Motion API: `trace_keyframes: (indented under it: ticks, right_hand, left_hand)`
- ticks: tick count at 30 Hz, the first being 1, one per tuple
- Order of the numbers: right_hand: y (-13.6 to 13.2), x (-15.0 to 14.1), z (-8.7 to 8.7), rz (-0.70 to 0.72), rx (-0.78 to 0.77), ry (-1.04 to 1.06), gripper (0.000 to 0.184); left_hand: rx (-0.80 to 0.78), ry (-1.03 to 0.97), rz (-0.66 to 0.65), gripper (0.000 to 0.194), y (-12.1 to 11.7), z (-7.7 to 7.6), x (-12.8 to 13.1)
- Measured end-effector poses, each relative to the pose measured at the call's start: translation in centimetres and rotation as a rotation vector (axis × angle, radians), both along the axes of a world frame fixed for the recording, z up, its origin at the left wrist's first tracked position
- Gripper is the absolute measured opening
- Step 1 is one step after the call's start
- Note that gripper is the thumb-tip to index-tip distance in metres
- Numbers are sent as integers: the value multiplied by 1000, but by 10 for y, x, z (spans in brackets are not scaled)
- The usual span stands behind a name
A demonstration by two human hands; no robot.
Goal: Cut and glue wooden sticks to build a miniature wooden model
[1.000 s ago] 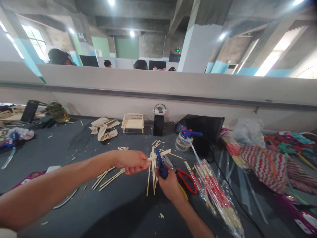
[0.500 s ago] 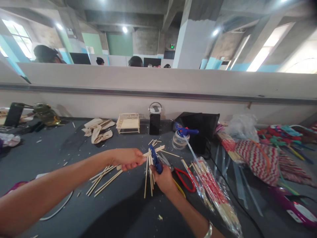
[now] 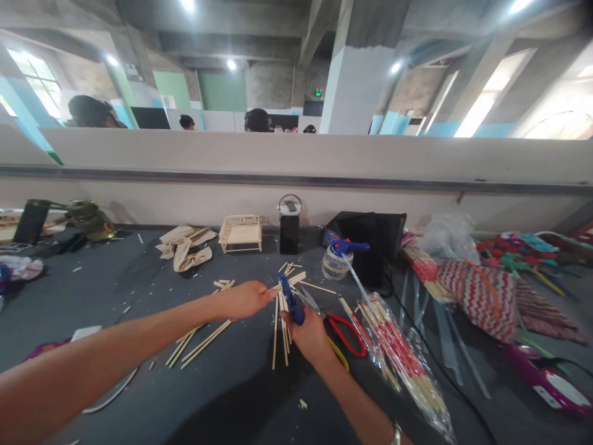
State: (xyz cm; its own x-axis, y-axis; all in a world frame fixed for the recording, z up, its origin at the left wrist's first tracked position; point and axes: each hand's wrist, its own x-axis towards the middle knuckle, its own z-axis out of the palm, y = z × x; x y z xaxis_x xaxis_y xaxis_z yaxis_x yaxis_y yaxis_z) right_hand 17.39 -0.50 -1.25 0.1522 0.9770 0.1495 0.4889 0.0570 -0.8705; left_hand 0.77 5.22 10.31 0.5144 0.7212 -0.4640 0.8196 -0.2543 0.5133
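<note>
Pale thin wooden sticks [image 3: 297,277] stick out beyond the fingertips of my left hand [image 3: 248,300], which is closed in a pinch on them. My right hand [image 3: 306,332] grips a blue hand tool [image 3: 291,300], whose upper end lies across these sticks; its jaws are too small to make out. Beneath and in front of the tool, more loose sticks [image 3: 283,327] fan out on the dark table [image 3: 245,402]. Another group of sticks [image 3: 204,343] lies below my left forearm. Beside my right hand are red-handled scissors [image 3: 349,337] and a yellow handle [image 3: 339,353].
A small stick-built model [image 3: 241,233] stands at the back beside a phone [image 3: 290,235]. A blue glue gun [image 3: 347,246] rests on a glass jar [image 3: 337,264]. Packaged sticks [image 3: 398,352], a black cable [image 3: 440,377] and patterned fabric [image 3: 479,290] lie to the right.
The fingers of my left hand have shifted slightly right, closer to the blue tool, and its wrist has turned a little. My right hand keeps its hold. The view has tilted slightly upward.
</note>
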Motion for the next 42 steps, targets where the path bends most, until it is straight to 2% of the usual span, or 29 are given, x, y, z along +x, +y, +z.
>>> trace_keyframes:
  ticks: [3, 8, 11, 15, 20, 27, 32, 37, 42]
  right_hand:
    - [-5, 0, 1, -20, -47, 25, 13]
    - [-14, -2, 1, -78, 20, 37, 19]
    - [-11, -2, -2, -85, 77, 67, 25]
    - [-3, -3, -9, -112, 77, 84, 28]
    - [2, -5, -12, -107, 32, 109, 24]
    - [0, -5, -16, -156, 43, 140, 28]
    - [1, -6, -15, -190, 73, 73, 32]
    - [-1, -5, -12, -139, 98, 34, 29]
    - [-6, -1, -10, -105, 73, 79, 27]
  left_hand:
    - [115, 17, -68, 52, -2, 2, 4]
    - [227, 37, -104, 53, -9, 16, 13]
    - [225, 25, -139, 55, -9, 21, 18]
    - [218, 36, -137, 57, -2, 16, 18]
    - [54, 31, -88, 55, 9, 6, 13]
    - [-2, 48, -116, 56, 13, 15, 21]
    - [23, 56, -129, 58, 15, 14, 20]
    - [99, 79, -98, 57, 9, 15, 15]
    - [301, 122, -177, 56, 2, 20, 21]
